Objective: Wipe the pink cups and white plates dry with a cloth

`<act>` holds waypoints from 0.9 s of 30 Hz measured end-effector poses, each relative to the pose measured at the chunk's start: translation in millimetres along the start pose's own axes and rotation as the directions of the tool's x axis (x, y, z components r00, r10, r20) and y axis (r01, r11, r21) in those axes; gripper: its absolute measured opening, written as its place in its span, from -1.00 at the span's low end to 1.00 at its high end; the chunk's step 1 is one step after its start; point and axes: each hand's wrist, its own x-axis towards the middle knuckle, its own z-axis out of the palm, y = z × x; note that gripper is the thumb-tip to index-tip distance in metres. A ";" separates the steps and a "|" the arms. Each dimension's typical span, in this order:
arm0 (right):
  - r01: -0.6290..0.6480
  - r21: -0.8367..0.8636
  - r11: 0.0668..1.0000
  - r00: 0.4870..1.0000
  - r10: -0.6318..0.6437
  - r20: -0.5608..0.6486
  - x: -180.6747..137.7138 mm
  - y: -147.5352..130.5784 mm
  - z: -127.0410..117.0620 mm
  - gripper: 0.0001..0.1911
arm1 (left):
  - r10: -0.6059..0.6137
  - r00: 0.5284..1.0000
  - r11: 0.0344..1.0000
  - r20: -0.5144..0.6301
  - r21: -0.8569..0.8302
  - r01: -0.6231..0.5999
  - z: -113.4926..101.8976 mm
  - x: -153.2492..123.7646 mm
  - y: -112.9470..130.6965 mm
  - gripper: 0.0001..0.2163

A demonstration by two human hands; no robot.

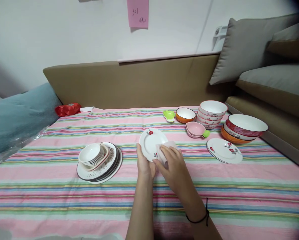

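A white plate (149,141) with red flowers is held up over the striped cloth, its face tilted toward me. My left hand (143,165) grips it from below at the left, thumb along the rim and the other fingers hidden beneath. In my right hand (173,166) is a white tissue (173,144), pressed against the plate's lower right side. A black cord bracelet (199,221) circles my right wrist. To the right, similar flowered plates (223,150) lie stacked on the cloth.
Left stands a stack of plates (106,176) topped with small white bowls (89,152). Back right are stacked bowls (212,108), larger bowls (247,123), an orange bowl (186,115), pink leaf-shaped dishes (196,128) and a green dish (169,115). A red packet (68,109) lies back left; cushions (277,80) sit right.
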 end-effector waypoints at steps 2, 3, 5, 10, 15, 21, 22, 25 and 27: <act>-0.007 0.015 1.000 1.000 0.008 -0.011 1.6 8.5 3.9 -0.47 | -0.004 0.999 0.999 0.043 0.049 0.002 0.6 -2.5 -1.7 -0.46; -0.010 0.023 1.000 1.000 0.011 -0.023 3.4 12.3 5.6 -0.45 | -0.008 0.998 0.997 0.066 0.080 0.002 0.8 -3.7 -2.8 -0.48; -0.016 0.025 1.000 0.998 0.018 -0.065 8.3 17.6 8.3 -0.47 | -0.038 0.993 0.989 0.108 0.145 0.022 0.7 -5.8 -5.4 -0.52; -0.045 -0.045 0.998 0.984 0.036 -0.177 16.6 13.3 11.5 -0.46 | -0.108 0.974 0.980 0.198 0.187 0.071 -0.7 -8.2 -12.3 -0.53; 0.048 -0.047 0.998 0.999 -0.048 -0.003 12.9 2.6 6.2 -0.43 | -0.147 0.974 0.985 0.171 0.116 0.128 0.9 -7.3 -8.9 -0.47; 0.206 -0.010 0.978 0.959 -0.200 0.199 8.9 9.9 -4.8 -0.25 | -0.206 0.975 0.978 0.087 0.030 0.204 0.0 -1.1 1.8 -0.35; 0.218 -0.008 0.976 0.954 -0.212 0.213 8.6 12.5 -5.6 -0.30 | -0.200 0.976 0.980 0.090 0.023 0.199 -0.8 -0.1 2.9 -0.35; 0.227 0.037 0.973 0.952 -0.230 0.203 8.7 19.1 -6.8 -0.52 | -0.129 0.990 0.991 0.062 0.025 0.128 -2.5 2.8 4.7 -0.39; 0.219 0.135 0.966 0.959 -0.238 0.155 9.6 21.2 -7.9 -0.61 | -0.065 0.998 0.997 0.020 0.045 0.064 -2.5 4.0 4.9 -0.43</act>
